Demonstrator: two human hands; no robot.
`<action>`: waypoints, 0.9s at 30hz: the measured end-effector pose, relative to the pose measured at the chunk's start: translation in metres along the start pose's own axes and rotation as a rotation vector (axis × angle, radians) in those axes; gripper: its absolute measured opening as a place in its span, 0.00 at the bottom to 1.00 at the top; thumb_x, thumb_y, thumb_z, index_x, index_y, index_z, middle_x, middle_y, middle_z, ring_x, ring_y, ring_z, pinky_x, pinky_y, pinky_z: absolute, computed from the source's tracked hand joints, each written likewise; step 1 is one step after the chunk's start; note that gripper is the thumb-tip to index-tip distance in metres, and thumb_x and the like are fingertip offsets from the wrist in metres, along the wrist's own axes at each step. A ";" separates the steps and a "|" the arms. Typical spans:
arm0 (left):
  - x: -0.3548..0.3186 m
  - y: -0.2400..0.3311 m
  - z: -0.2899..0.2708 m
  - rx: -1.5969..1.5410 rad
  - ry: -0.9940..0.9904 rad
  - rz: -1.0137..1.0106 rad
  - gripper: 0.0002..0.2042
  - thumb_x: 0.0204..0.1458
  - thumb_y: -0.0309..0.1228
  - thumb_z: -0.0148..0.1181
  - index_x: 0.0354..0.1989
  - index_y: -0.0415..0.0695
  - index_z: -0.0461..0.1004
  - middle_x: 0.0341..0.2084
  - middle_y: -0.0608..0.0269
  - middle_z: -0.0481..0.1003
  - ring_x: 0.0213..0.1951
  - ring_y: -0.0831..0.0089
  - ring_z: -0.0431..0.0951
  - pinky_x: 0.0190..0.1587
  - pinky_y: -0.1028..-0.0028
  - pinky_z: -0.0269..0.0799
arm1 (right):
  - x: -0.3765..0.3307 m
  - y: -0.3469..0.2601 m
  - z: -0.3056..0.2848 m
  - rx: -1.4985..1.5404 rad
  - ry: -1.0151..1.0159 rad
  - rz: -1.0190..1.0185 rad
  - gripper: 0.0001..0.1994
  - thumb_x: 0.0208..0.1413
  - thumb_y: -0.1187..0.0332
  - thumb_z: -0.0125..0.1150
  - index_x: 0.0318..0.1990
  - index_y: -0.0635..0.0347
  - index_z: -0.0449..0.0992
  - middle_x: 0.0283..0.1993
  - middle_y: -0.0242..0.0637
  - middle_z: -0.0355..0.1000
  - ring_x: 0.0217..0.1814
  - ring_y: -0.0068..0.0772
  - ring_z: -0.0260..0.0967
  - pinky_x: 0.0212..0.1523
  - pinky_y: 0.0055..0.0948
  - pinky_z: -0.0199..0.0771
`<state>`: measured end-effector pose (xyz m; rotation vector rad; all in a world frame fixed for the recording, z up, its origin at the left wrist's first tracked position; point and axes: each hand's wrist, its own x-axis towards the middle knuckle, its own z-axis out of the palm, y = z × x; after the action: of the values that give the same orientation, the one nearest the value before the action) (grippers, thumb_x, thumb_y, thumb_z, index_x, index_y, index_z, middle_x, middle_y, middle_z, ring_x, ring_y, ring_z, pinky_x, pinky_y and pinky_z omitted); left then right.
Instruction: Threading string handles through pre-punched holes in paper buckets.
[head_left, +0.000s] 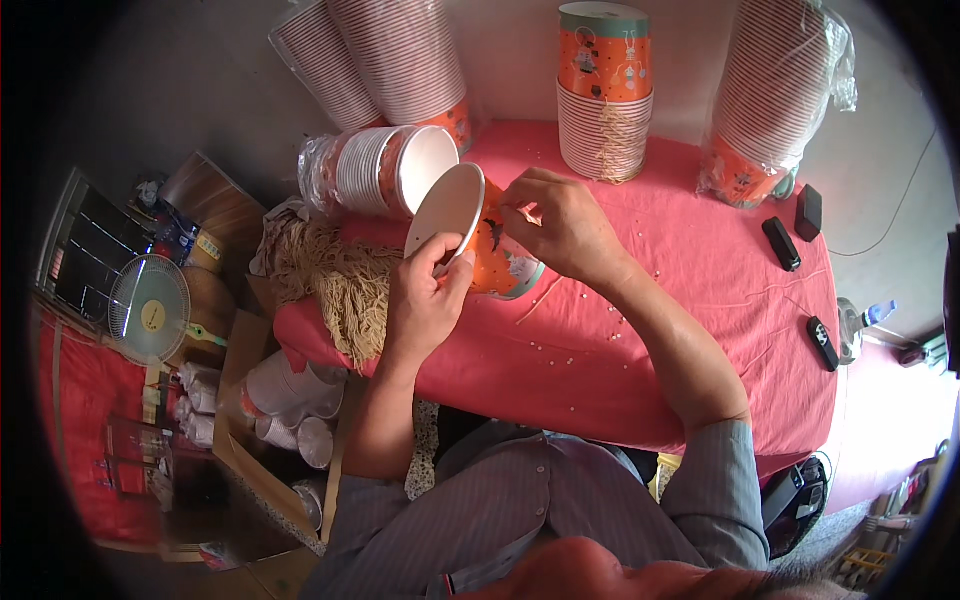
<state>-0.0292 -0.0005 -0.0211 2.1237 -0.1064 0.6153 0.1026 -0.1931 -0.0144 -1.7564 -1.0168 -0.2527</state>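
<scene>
Red-clothed table against a pale grey wall at the far side. Small desk fan and cardboard box at left. Bright daylight over the floor at right.

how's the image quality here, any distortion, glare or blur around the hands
Head view: strong fisheye, black corners, the pink table edge bowing. Daylight blows out the lower right floor. The left hand and right hand on the orange paper cup look sharp, with soft shadows and no glare; the rim areas look dimmer and softer.
</scene>
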 end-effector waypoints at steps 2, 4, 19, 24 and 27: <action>0.000 0.001 0.002 0.009 0.006 0.024 0.04 0.66 0.23 0.63 0.43 0.34 0.77 0.24 0.59 0.75 0.26 0.78 0.74 0.29 0.70 0.70 | 0.000 0.003 0.002 0.007 0.024 -0.013 0.08 0.58 0.72 0.69 0.42 0.65 0.85 0.41 0.46 0.82 0.38 0.52 0.82 0.40 0.45 0.83; 0.001 0.002 0.003 0.018 0.013 0.048 0.05 0.66 0.24 0.63 0.43 0.34 0.77 0.25 0.56 0.77 0.25 0.74 0.77 0.30 0.69 0.72 | 0.000 0.006 0.004 0.014 0.033 -0.028 0.08 0.58 0.71 0.69 0.42 0.64 0.86 0.41 0.46 0.82 0.37 0.53 0.82 0.40 0.46 0.83; 0.042 -0.021 0.006 0.008 -0.197 -0.008 0.14 0.69 0.30 0.62 0.59 0.37 0.74 0.35 0.44 0.85 0.40 0.51 0.89 0.45 0.59 0.83 | -0.002 0.021 0.002 -0.018 -0.166 0.128 0.11 0.64 0.68 0.68 0.47 0.67 0.86 0.40 0.50 0.87 0.43 0.45 0.88 0.47 0.40 0.86; 0.052 -0.019 0.009 0.102 -0.213 -0.048 0.17 0.66 0.28 0.61 0.61 0.37 0.74 0.44 0.38 0.85 0.45 0.47 0.89 0.50 0.55 0.82 | -0.001 0.024 0.001 -0.048 -0.139 0.147 0.11 0.66 0.67 0.67 0.46 0.67 0.86 0.39 0.50 0.86 0.41 0.44 0.87 0.46 0.39 0.85; 0.054 -0.022 0.011 0.120 -0.215 -0.057 0.18 0.66 0.29 0.62 0.62 0.38 0.74 0.48 0.38 0.84 0.48 0.47 0.88 0.52 0.56 0.82 | 0.000 0.029 0.003 -0.022 -0.146 0.187 0.11 0.66 0.67 0.67 0.46 0.67 0.85 0.39 0.48 0.86 0.42 0.41 0.87 0.47 0.38 0.85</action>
<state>0.0289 0.0124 -0.0176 2.2970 -0.1304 0.3670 0.1224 -0.1934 -0.0354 -1.8982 -0.9469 -0.0179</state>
